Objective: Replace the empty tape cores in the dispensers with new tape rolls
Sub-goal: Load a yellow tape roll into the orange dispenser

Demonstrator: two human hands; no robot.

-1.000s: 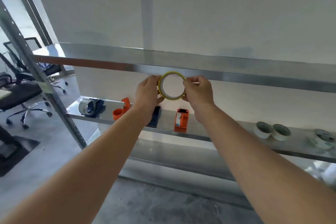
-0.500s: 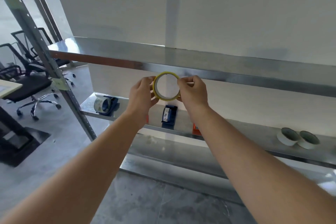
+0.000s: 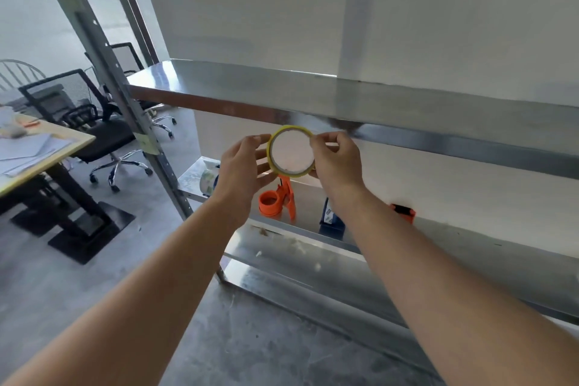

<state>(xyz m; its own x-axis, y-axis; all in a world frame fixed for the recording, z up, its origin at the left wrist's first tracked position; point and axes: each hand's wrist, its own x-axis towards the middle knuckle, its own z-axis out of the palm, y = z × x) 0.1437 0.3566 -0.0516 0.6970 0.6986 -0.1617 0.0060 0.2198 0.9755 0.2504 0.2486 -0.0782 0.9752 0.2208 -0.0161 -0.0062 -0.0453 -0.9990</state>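
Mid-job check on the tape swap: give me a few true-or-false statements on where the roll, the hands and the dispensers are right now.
1. The left hand and the right hand both hold the yellow tape roll. True.
2. The tape roll sits in the orange dispenser. False: it is held in the air, above that dispenser.
3. The orange dispenser stands on the lower shelf. True.
4. The blue dispenser is on the upper shelf. False: it is on the lower shelf, partly hidden behind the right forearm.
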